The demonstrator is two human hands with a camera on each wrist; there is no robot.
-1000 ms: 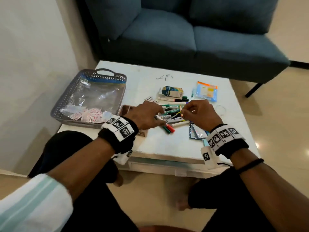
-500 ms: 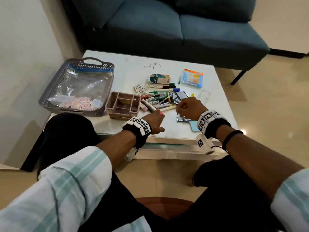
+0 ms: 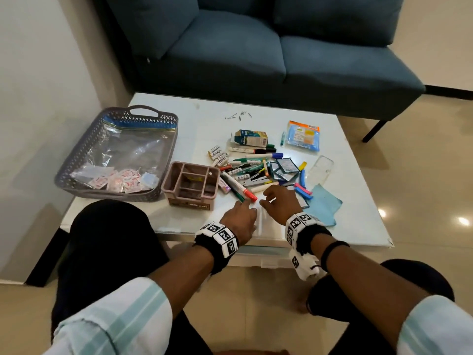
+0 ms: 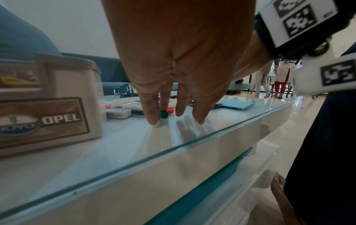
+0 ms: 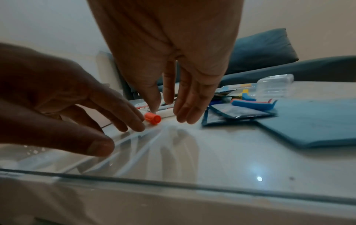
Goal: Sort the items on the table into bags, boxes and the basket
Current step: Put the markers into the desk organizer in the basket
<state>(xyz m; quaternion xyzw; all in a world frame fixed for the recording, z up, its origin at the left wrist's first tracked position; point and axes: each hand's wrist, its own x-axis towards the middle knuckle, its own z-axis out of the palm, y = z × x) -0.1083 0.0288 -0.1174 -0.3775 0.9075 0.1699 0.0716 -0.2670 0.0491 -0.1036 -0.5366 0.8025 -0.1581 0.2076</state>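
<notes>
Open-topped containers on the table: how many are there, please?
2: the grey basket at the left of the table, and the compartment box right of it, beside the markers. None appears hidden.

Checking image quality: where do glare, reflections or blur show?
Head view: bright light spots on the floor at right.
Left wrist view: fingers mirrored in the glass tabletop.
Right wrist view: glare dot on the glass; left hand dark, soft.

The left hand (image 4: 183, 60) hangs from twelve o'clock with straight fingers (image 4: 152, 112) reaching down to the glass-topped white table (image 4: 134, 152); just past the fingertips lie a green marker cap (image 4: 164, 114) and an orange-red marker cap (image 4: 170, 109). At nine o'clock stands a beige plastic organiser box (image 4: 63, 97) labelled OPEL. Toward two o'clock lies a flat blue cloth (image 4: 237, 104).
</notes>
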